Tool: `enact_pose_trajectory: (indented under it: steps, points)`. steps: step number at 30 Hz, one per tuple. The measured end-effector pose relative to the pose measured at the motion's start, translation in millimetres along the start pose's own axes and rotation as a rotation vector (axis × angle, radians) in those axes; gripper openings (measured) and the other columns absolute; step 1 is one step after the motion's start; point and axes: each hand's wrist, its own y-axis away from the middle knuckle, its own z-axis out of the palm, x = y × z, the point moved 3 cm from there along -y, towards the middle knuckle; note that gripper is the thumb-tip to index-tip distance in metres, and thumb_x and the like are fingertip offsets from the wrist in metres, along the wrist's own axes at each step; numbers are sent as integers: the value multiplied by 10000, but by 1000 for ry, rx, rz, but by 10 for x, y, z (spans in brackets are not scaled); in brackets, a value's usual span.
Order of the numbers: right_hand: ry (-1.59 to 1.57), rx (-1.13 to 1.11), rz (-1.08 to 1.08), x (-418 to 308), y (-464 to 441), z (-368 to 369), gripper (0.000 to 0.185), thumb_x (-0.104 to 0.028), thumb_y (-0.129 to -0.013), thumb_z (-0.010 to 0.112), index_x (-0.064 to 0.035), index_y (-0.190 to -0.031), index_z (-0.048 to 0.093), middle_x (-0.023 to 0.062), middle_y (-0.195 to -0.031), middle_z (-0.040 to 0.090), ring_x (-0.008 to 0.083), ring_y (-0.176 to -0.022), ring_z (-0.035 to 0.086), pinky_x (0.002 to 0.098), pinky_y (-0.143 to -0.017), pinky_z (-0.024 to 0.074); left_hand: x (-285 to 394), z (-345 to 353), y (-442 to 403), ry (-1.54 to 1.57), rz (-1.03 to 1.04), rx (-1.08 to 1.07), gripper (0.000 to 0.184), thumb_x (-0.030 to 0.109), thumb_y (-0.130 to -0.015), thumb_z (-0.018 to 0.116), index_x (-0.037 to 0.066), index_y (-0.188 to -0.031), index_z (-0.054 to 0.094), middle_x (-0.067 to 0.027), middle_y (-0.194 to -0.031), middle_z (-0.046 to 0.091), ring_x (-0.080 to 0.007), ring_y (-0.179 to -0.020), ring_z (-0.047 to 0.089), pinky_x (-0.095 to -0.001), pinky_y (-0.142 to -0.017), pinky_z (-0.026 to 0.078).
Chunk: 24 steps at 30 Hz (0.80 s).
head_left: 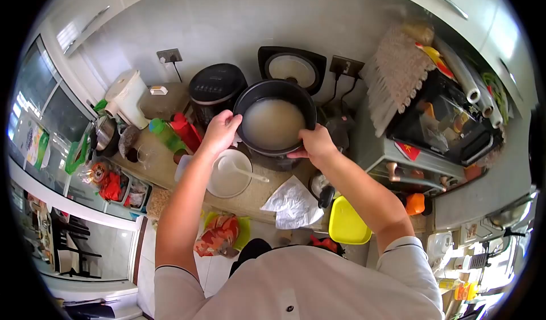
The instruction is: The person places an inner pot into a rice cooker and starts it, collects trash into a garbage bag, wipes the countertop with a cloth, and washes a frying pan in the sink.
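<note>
Both my hands grip a dark rice cooker inner pot (244, 128) with cloudy whitish liquid (274, 123) in it. My left hand (223, 129) is closed on the left rim, and my right hand (316, 143) on the lower right side. Behind the pot stands the raised lid (293, 69) of a rice cooker, whose body is mostly hidden beneath the pot. Below my left hand is a white bowl (223, 189) with a white spoon (248, 174) lying in it. A crumpled white cloth or paper (294, 203) lies near the counter's front edge.
Left of the pot stand a black lidded appliance (217, 84), a red bottle (186, 131) and a green bottle (165, 135). A yellow tray (348, 222) sits at the front right. Farther right is a black microwave (446, 115). Cords hang from a wall socket (347, 65).
</note>
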Motion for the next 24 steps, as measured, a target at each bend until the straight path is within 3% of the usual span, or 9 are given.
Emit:
enact_pose_trajectory:
  steps: [5,12,14,16,17,20,22,24]
  points:
    - [63,11,-57,-215,-503,-24,356,-10,-881,521,63,-1229,505,202,-1035,665,326,-731,728,400,-534,651,-426,229,-653,18,-27,20,311,243,-943,638,-17,-793,558,-89,-650,540,-173,-612,522,-367,-602,436]
    - [114,77,74,-75,-1083,-290,374,-14,-892,502,116,-1235,429,243,-1012,658,355,-682,721,423,-555,658,-592,510,-1046,-31,-27,-3,319,255,-936,648,-28,-803,585,-127,-682,609,-219,-627,578,-378,-617,457]
    - [116,69,101,20,-1208,-353,407,-26,-897,501,153,-1242,379,287,-1004,644,381,-660,718,428,-557,660,-612,560,-1046,-56,-32,-11,323,256,-936,646,-29,-798,580,-136,-684,611,-237,-626,583,-386,-620,460]
    - [155,109,103,98,-1262,-363,403,-37,-901,502,174,-1223,382,293,-958,646,382,-649,718,421,-546,653,-690,596,-1081,-155,6,-10,300,228,-958,653,7,-781,553,-35,-651,535,-114,-574,489,-319,-542,407]
    - [191,144,92,125,-1290,-374,403,-48,-905,503,195,-1205,384,299,-911,648,384,-639,718,415,-535,646,-732,609,-1094,-154,-3,-18,300,228,-958,653,7,-781,553,-35,-651,535,-114,-574,489,-319,-542,407]
    - [377,194,49,257,-1427,-454,378,-60,-900,513,220,-1139,426,301,-826,653,364,-619,721,397,-512,620,-801,662,-1102,-235,-23,-46,315,239,-954,651,-8,-783,558,-92,-651,562,-172,-590,529,-354,-568,429]
    - [455,210,10,269,-1481,-475,358,-62,-894,520,224,-1097,451,304,-797,652,347,-598,718,384,-492,605,-701,669,-1115,-240,-5,-33,335,265,-941,639,-28,-796,565,-209,-713,626,-386,-699,630,-461,-664,483]
    - [535,226,-33,269,-1504,-485,341,-64,-887,527,228,-1055,476,307,-768,651,330,-577,715,371,-472,590,-784,694,-1181,-303,-13,-71,336,278,-947,624,-29,-818,577,-219,-757,638,-389,-747,643,-468,-692,496]
